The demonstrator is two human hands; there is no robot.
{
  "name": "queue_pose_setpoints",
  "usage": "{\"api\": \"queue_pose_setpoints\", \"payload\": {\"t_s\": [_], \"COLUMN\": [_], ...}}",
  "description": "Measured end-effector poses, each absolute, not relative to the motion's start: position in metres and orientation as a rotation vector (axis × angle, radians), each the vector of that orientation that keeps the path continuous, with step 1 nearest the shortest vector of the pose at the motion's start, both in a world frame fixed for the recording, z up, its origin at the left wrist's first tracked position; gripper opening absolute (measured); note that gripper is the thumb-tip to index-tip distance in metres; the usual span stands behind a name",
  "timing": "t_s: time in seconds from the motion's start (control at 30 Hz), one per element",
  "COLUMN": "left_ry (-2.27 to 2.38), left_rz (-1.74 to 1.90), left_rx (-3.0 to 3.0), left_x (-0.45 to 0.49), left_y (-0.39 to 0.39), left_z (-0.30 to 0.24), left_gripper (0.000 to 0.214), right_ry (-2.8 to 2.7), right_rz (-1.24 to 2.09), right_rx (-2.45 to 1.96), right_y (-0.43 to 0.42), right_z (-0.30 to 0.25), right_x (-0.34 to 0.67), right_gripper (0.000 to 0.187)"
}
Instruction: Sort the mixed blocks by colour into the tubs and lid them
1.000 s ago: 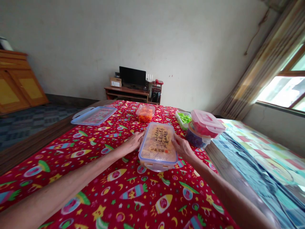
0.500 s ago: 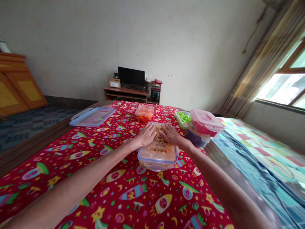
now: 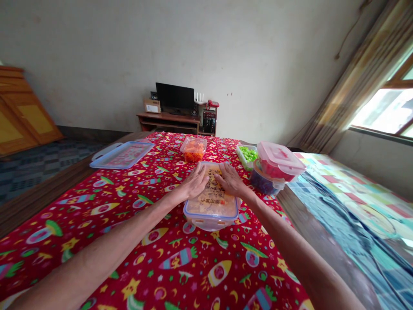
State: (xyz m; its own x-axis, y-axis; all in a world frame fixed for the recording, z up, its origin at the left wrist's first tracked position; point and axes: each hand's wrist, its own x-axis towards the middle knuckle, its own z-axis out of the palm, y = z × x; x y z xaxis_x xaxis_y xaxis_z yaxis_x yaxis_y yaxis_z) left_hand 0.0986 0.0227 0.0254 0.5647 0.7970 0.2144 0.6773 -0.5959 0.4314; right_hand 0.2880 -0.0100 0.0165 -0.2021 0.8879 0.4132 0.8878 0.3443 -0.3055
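Note:
A clear plastic food container point(image 3: 211, 209) with a blue-edged lid and dark lettering stands on the red patterned cloth in front of me. My left hand point(image 3: 195, 182) lies flat along the left side of the lid, fingers stretched out. On the right side of the lid rests my right hand point(image 3: 230, 181), palm down with its fingers extended. Both hands touch the lid and hold nothing. Pale orange contents show dimly through it; the far edge is partly covered by my fingers.
Behind it stands a container of orange shreds point(image 3: 194, 150). A loose blue-rimmed lid point(image 3: 124, 156) lies at the left. To the right are an open box of green pieces point(image 3: 248, 156) and a pink-lidded container point(image 3: 280, 159) stacked on a dark-filled bowl point(image 3: 266, 184).
Both hands stay flat on the lid, and the right one has shifted slightly. The whole view has tilted a little downward.

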Motion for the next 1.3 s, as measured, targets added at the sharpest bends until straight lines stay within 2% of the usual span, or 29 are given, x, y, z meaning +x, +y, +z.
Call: {"api": "queue_pose_setpoints", "payload": {"t_s": [0.27, 0.6, 0.83, 1.07, 1.3], "left_ry": [1.178, 1.047, 1.056, 1.223, 1.242], "left_rz": [0.772, 0.937, 0.965, 0.73, 0.768], "left_rx": [2.052, 1.538, 1.736, 1.939, 1.981], "left_x": [0.094, 0.095, 0.092, 0.064, 0.058], "left_y": [0.032, 0.021, 0.014, -0.001, -0.02], "left_z": [0.012, 0.015, 0.016, 0.006, 0.013], "left_gripper": [0.075, 0.078, 0.067, 0.066, 0.063], "right_ry": [-1.718, -1.527, -1.667, -1.8, -1.916], "right_rz": [0.403, 0.531, 0.421, 0.193, 0.129], "right_rx": [-1.44, -1.304, -1.34, -1.393, -1.387], "right_y": [-0.014, -0.02, -0.016, -0.078, -0.105], "right_z": [0.024, 0.021, 0.018, 0.016, 0.024], "right_x": [0.287, 0.287, 0.296, 0.297, 0.291], "right_gripper": [0.083, 0.082, 0.066, 0.05, 0.048]}}
